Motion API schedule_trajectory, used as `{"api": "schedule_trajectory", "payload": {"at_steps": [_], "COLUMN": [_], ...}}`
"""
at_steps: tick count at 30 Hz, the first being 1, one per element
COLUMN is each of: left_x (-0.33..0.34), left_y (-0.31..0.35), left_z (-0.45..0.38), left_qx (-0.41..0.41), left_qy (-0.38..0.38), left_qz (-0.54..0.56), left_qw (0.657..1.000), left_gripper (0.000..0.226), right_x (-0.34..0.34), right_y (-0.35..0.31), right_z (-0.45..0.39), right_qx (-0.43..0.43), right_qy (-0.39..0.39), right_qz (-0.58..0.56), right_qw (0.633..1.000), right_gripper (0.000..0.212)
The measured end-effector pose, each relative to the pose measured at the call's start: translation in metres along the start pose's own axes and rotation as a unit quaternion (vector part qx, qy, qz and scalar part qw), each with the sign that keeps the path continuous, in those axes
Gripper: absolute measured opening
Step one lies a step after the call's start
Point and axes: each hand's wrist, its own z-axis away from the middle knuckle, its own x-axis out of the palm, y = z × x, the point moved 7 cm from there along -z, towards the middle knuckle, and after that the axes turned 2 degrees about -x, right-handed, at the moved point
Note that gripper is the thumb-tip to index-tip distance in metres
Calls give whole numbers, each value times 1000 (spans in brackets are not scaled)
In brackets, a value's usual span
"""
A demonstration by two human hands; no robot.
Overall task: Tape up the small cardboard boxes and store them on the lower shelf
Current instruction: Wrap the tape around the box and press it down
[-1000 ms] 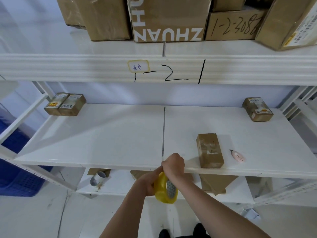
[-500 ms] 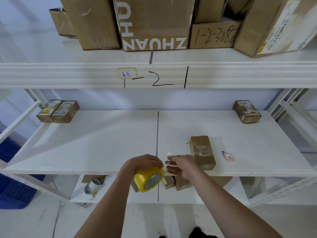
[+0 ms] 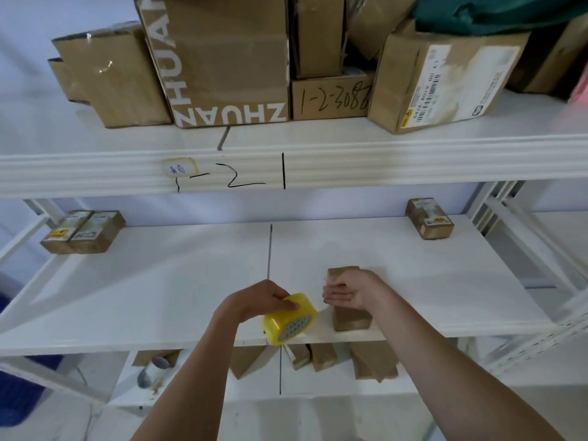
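A small brown cardboard box (image 3: 351,318) lies near the front edge of the white middle shelf (image 3: 152,294). My right hand (image 3: 350,291) rests on top of it, fingers curled over its left side. Just left of it, my left hand (image 3: 254,302) grips a yellow tape roll (image 3: 289,319) above the shelf's front edge. Two more small boxes (image 3: 82,232) sit at the back left and one (image 3: 429,219) at the back right. Several small boxes (image 3: 318,356) stand on the lower shelf (image 3: 318,386), partly hidden by the middle shelf.
Large cardboard boxes (image 3: 222,58) crowd the top shelf. An empty tape core (image 3: 152,370) lies on the lower shelf at left. A blue crate (image 3: 19,393) stands on the floor at far left. White shelf uprights (image 3: 521,237) frame the right side.
My left hand has lifted the tape roll from below the shelf edge up to it. My right hand has let go of the roll and moved right onto the small box.
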Motion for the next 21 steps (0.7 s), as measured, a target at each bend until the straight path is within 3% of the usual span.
{"api": "schedule_trajectory", "payload": {"at_steps": [7,14,21], "left_x": [-6,-6,-12], "left_y": [26,34,49], "left_z": [-17,-26,-30], "left_qx": [6,-3,-3], "left_qy": [52,61,39], "left_qz": [-90,-75,-126], "left_qw": [995,995,991], "left_gripper": [38,29,30], "right_x": [-20,-30,-46], "right_y": [-3,-9,-11], "right_z": [-5,-5,-11], "right_qx": [6,36,40], "right_qy": [-17,-57,-70], "right_qz": [48,-80,-2], "right_qw": [999,994,997], "right_gripper": [11,8,13]}}
